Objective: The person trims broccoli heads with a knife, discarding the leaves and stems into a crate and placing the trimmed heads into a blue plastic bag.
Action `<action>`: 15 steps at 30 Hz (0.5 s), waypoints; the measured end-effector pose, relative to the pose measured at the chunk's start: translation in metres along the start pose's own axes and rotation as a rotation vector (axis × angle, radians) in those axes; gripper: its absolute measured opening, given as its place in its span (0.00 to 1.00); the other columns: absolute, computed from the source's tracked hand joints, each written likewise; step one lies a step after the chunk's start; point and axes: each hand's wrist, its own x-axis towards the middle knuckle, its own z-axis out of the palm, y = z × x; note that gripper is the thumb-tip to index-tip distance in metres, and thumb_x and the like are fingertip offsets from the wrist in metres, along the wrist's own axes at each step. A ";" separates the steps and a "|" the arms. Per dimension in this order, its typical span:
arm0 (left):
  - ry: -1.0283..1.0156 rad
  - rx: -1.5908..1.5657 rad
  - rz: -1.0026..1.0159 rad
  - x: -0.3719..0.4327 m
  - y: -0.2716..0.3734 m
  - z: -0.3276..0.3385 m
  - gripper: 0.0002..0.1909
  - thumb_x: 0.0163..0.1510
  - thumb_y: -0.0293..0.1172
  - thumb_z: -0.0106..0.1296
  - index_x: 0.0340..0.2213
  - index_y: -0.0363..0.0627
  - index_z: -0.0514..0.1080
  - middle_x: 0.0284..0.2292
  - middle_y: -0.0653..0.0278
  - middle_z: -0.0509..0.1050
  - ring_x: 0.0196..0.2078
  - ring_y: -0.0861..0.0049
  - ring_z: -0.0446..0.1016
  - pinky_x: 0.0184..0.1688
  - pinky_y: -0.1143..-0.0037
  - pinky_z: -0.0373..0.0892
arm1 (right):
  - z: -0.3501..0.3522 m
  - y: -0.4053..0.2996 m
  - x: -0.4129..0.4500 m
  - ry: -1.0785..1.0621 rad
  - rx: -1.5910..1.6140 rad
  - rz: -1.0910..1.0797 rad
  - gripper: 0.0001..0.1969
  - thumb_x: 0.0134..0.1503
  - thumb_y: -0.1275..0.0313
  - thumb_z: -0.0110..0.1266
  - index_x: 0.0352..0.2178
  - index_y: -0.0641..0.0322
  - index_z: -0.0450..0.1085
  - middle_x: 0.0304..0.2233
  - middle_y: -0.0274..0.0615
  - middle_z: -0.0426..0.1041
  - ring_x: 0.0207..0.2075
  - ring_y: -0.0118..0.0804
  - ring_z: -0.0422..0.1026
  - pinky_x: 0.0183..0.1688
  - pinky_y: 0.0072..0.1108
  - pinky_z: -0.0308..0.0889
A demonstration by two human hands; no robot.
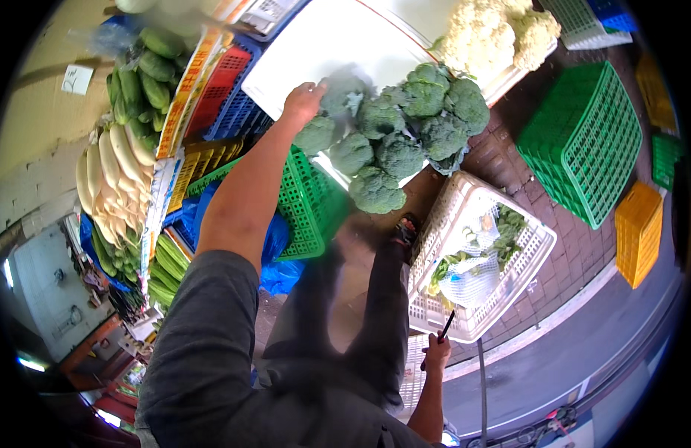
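At the left end of a pile of green broccoli heads point(400, 150), my left hand point(305, 104) has its fingers curled at the edge of one blurred broccoli head point(343, 94). Where the fingertips meet this head is partly hidden. The pile lies along the near edge of a bright white board point(300, 59), and some heads overhang it. Low on the right, my right hand point(436, 355) is closed around a slim dark tool point(446, 325), apparently a knife, pointing up and away. Just beyond it stands a white plastic crate point(538, 238) holding leafy trimmings and white foam netting point(473, 280).
Cauliflower heads point(491, 33) sit past the broccoli. A green crate point(580, 140) and a yellow crate point(639, 234) stand on the brick paving at right. White radishes point(116, 162) and cucumbers point(146, 78) fill the left stall. A perforated green crate point(303, 207) is under my left arm.
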 end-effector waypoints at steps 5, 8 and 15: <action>0.022 -0.284 -0.051 -0.079 -0.020 -0.040 0.23 0.53 0.45 0.49 0.38 0.34 0.71 0.32 0.61 0.74 0.35 0.78 0.70 0.40 0.77 0.64 | -0.002 -0.025 0.000 -0.016 -0.036 -0.062 0.21 0.49 0.66 0.53 0.39 0.76 0.66 0.23 0.45 0.70 0.15 0.33 0.70 0.19 0.22 0.64; -0.019 -0.523 -0.049 -0.168 -0.033 -0.070 0.18 0.53 0.40 0.51 0.37 0.35 0.71 0.31 0.65 0.74 0.33 0.83 0.68 0.38 0.80 0.65 | 0.003 -0.048 -0.006 -0.043 -0.052 -0.105 0.19 0.49 0.67 0.53 0.37 0.74 0.65 0.22 0.44 0.68 0.14 0.32 0.68 0.19 0.23 0.64; 0.450 -0.657 -0.346 -0.347 -0.170 -0.084 0.15 0.53 0.39 0.49 0.31 0.37 0.73 0.23 0.61 0.73 0.26 0.82 0.69 0.29 0.79 0.66 | 0.018 -0.078 -0.015 -0.117 -0.171 -0.192 0.18 0.53 0.68 0.51 0.41 0.73 0.62 0.29 0.43 0.67 0.11 0.29 0.65 0.12 0.18 0.61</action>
